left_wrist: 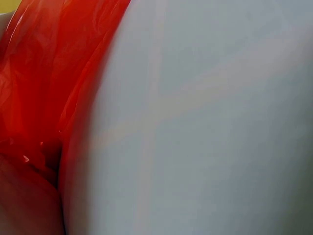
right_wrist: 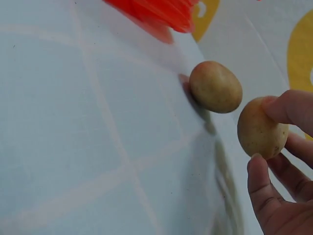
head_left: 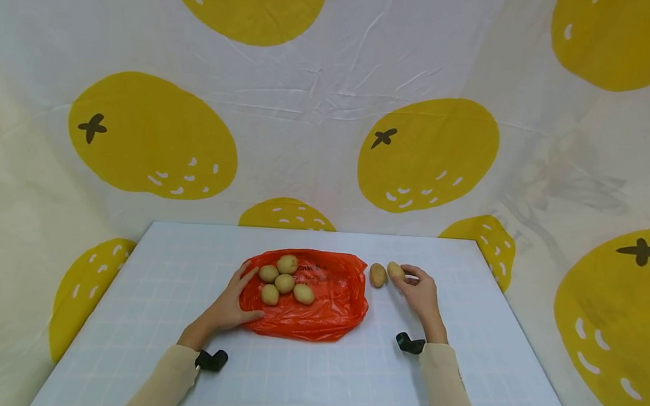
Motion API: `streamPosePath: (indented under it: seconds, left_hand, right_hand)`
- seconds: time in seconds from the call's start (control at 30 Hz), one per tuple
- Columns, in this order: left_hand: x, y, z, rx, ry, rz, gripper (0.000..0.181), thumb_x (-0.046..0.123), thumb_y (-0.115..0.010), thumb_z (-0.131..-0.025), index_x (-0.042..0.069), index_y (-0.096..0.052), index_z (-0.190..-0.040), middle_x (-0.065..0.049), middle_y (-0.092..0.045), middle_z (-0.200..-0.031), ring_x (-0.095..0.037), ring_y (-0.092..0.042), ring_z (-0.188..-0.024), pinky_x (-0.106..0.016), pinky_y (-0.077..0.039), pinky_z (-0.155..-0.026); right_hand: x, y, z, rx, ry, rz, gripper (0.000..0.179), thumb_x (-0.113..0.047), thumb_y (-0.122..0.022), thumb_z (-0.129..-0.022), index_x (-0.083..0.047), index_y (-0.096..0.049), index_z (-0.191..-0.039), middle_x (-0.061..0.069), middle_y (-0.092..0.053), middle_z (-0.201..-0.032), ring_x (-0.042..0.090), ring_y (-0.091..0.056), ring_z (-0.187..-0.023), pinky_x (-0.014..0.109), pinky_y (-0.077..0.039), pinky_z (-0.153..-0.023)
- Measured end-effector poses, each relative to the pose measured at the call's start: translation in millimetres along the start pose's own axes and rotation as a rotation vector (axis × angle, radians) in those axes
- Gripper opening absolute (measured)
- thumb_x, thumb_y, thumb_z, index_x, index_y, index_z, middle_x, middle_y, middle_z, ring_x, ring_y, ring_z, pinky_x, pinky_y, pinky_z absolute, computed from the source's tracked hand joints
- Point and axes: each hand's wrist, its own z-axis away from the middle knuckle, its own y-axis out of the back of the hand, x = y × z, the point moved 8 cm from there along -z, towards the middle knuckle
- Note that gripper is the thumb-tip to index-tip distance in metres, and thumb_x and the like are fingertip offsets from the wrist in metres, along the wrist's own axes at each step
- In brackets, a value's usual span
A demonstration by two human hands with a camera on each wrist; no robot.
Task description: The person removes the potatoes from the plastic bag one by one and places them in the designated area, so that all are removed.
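A red plastic bag (head_left: 324, 316) lies spread on the table, with several potatoes (head_left: 284, 283) on its left half. My left hand (head_left: 228, 305) rests at the bag's left edge, thumb and fingers spread apart. Close up in the left wrist view, the crinkled red plastic (left_wrist: 54, 63) fills the left side; fingertips are not clearly visible there. To the right of the bag, my right hand (head_left: 419, 291) pinches a potato (right_wrist: 259, 129) between thumb and fingertips. Another potato (head_left: 377, 275) sits on the table just left of the held one, near the bag's right edge.
The table (head_left: 142, 316) has a pale, light-checked cover. Behind it and at both sides hangs a white cloth (head_left: 305, 159) printed with large yellow fruit. Dark wrist devices (head_left: 409, 343) are worn at both wrists.
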Motion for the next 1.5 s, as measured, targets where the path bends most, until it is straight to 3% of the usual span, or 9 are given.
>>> streamPosePath:
  seconds: [0.43,0.7,0.93,1.2,1.5]
  left_hand:
    - [2.8,0.9,-0.6,-0.007,0.006,0.001,0.110,0.044,-0.085,-0.078,0.010,-0.024,-0.164,-0.015,-0.003,-0.172,-0.049,-0.015,-0.154,-0.077,-0.027,-0.114]
    - [3.0,0.8,0.7,-0.002,-0.001,-0.002,0.111,0.044,-0.085,-0.079,0.010,-0.024,-0.164,-0.016,-0.003,-0.172,-0.049,-0.016,-0.154,-0.077,-0.027,-0.113]
    - [4.9,1.3,0.2,-0.001,-0.017,0.004,0.109,0.042,-0.085,-0.079,0.009,-0.024,-0.164,-0.017,-0.004,-0.172,-0.049,-0.015,-0.154,-0.077,-0.027,-0.113]
    - [5.8,1.9,0.7,0.003,-0.024,0.007,0.109,0.042,-0.085,-0.079,0.009,-0.025,-0.163,-0.017,-0.004,-0.172,-0.049,-0.015,-0.154,-0.077,-0.027,-0.114]
    - [4.8,2.4,0.5,0.008,-0.044,-0.011,0.110,0.042,-0.085,-0.079,0.006,-0.024,-0.163,-0.020,-0.004,-0.171,-0.052,-0.015,-0.154,-0.078,-0.027,-0.113]
  right_hand:
    - [9,-5,-4.7,-0.013,-0.030,0.038,0.049,-0.027,-0.079,-0.092,-0.003,-0.066,-0.132,0.021,-0.066,-0.132,0.034,-0.065,-0.113,0.013,-0.049,-0.073]
    - [15,-9,-2.2,-0.030,-0.055,0.068,0.051,-0.030,-0.078,-0.092,-0.004,-0.065,-0.134,0.020,-0.065,-0.134,0.034,-0.064,-0.116,0.027,-0.053,-0.086]
    - [14,-9,-2.7,-0.024,-0.043,0.073,0.050,-0.030,-0.077,-0.093,-0.003,-0.065,-0.133,0.020,-0.065,-0.133,0.034,-0.064,-0.114,0.024,-0.053,-0.083]
    - [15,-13,-4.4,-0.058,-0.065,0.091,0.051,-0.032,-0.075,-0.095,-0.005,-0.062,-0.136,0.019,-0.063,-0.137,0.034,-0.061,-0.118,0.037,-0.055,-0.094]
    - [16,-13,-5.2,-0.061,-0.068,0.087,0.052,-0.033,-0.075,-0.095,-0.004,-0.061,-0.137,0.020,-0.062,-0.138,0.035,-0.061,-0.121,0.043,-0.055,-0.097]
